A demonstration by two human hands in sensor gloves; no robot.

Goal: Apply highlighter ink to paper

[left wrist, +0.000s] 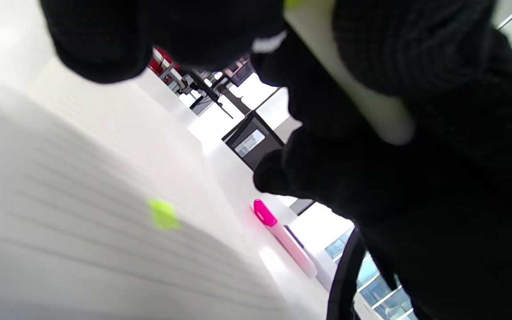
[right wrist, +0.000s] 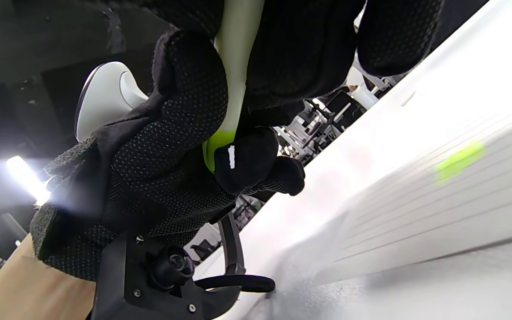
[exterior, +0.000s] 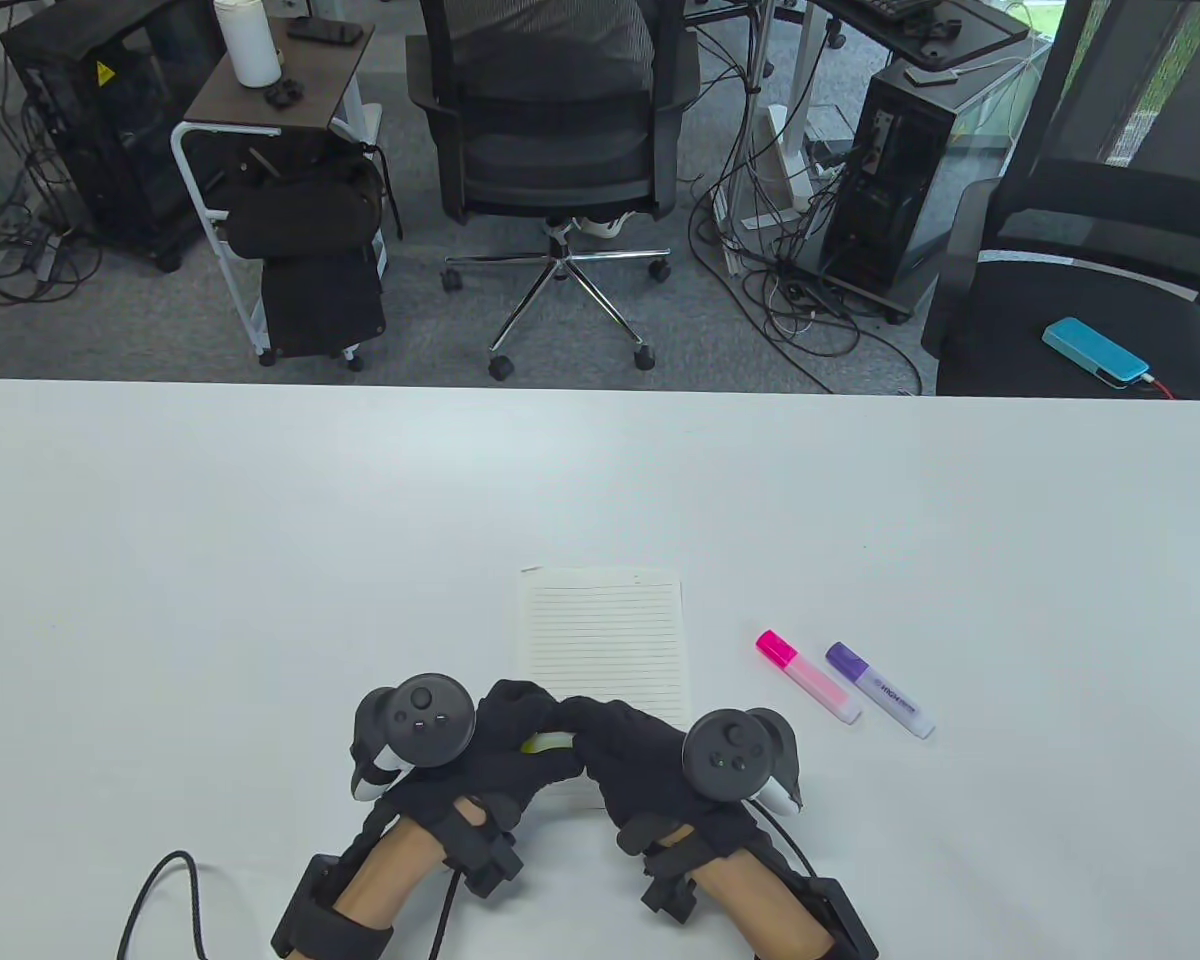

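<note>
Both gloved hands meet over the near edge of the lined paper (exterior: 605, 640) and hold one yellow-green highlighter (exterior: 550, 742) between them, above the sheet. My right hand (exterior: 600, 735) grips its pale barrel (right wrist: 238, 44). My left hand (exterior: 525, 725) pinches its green end (right wrist: 214, 149); whether the cap is seated I cannot tell. A short yellow-green mark (right wrist: 458, 161) lies on the paper's ruled lines (left wrist: 163, 214). The hands hide the sheet's bottom edge in the table view.
A pink highlighter (exterior: 807, 675) and a purple one (exterior: 878, 690) lie capped on the white table (exterior: 260, 560), right of the paper. The pink one also shows in the left wrist view (left wrist: 282, 235). Office chairs and computer towers stand beyond the far edge.
</note>
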